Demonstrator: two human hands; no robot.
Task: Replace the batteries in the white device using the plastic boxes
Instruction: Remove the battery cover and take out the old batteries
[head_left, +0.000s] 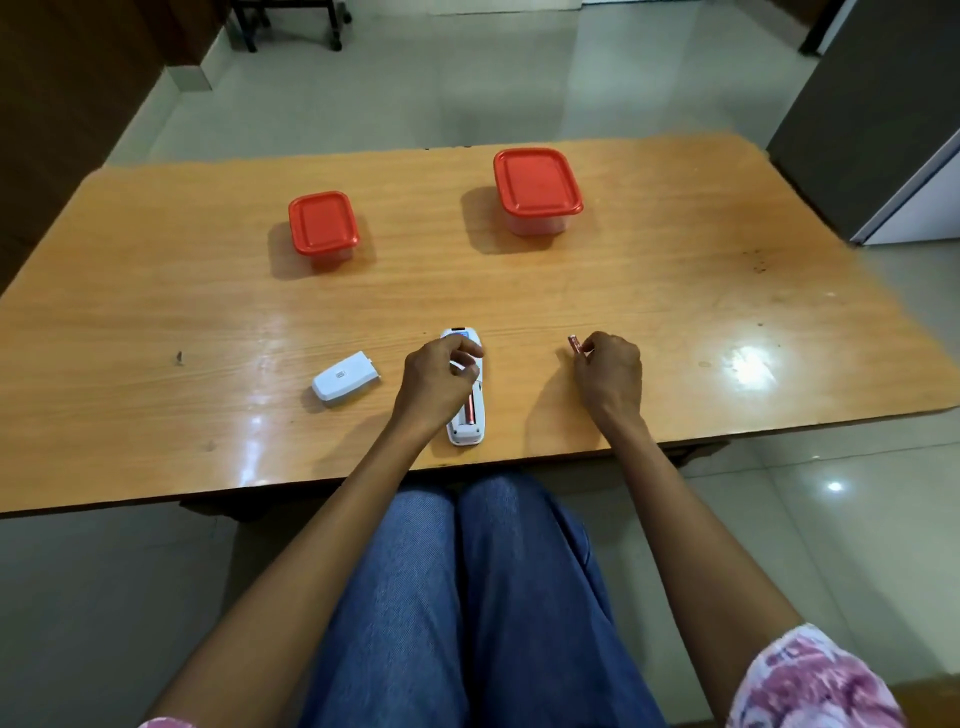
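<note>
Pale floor tiles surrounded a long wooden table (156, 291), glossy enough to throw back the ceiling lights, and the work lay close to its near edge. The white device (466, 410) rested face down there with its battery bay open, one copper-coloured battery (469, 409) seated in the bay. Its detached cover (345, 383) sat on the table just to the left, apart from it. The left hand (439, 376) hovered over the upper half of the device with fingers loosely curled, and whether it pressed the casing or merely hung above it could not be told. The right hand (608, 371) was off to the right, well apart from the device, its fingertips pinched around a second battery (574, 345) that stuck up past them. Farther back stood the small plastic box (324, 224) and the large plastic box (537, 191), both with red lids closed. A battery of this sort was probably light, stiff and smooth, liable to roll on so slick a surface, so a pinch across its middle looked the safest hold. The device seemed a light, hard plastic shell that would likely slide unless steadied along its long edges. Each box would probably need its body held while a lid corner was peeled up.
</note>
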